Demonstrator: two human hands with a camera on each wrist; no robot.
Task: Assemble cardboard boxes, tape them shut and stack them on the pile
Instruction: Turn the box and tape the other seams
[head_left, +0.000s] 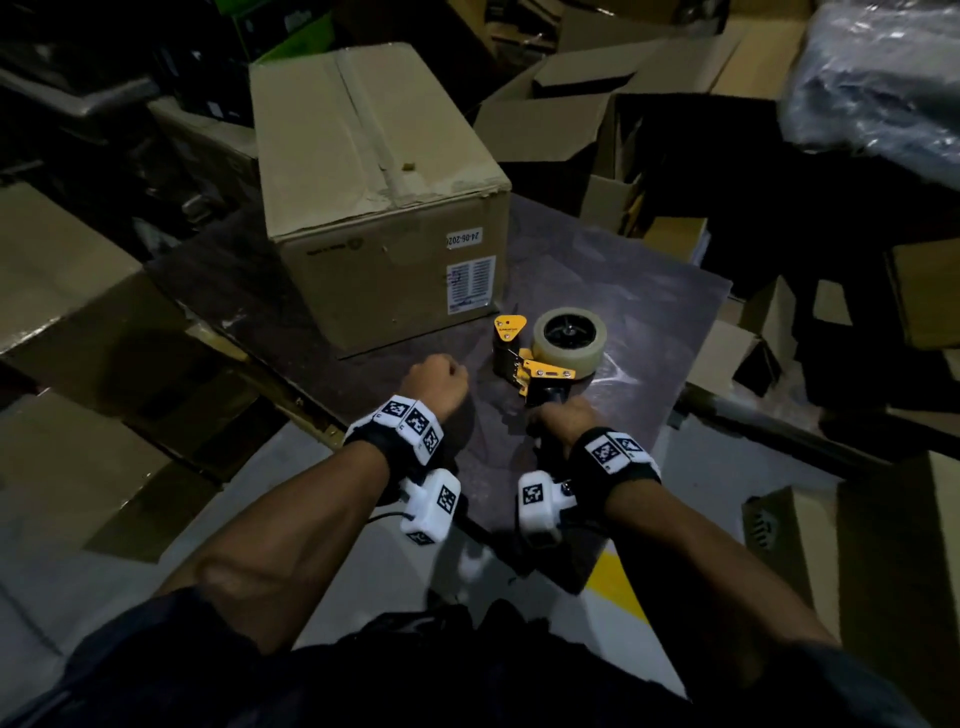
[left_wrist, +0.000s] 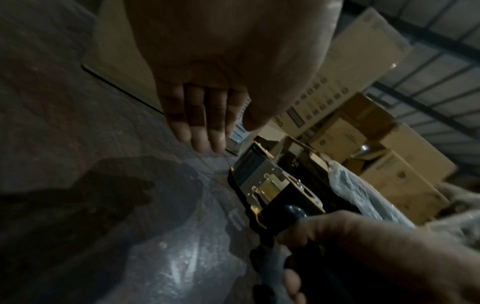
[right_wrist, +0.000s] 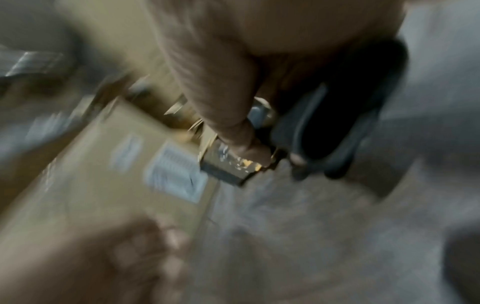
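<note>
On table (head_left: 649, 291) beside closed cardboard box (head_left: 384, 171): right hand (head_left: 563, 415) wrapped round tape dispenser (head_left: 550, 353) handle, left hand (head_left: 436, 384) empty, fingers straight; taping step, next likely lift dispenser onto seam.

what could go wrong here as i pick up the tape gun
The tape gun has its cutter end close to your left hand, so swinging it up could nick those fingers. It also sits close to the box; lifting toward it could snag the side. The right hand grips only the handle's end, so it may tip.
</note>
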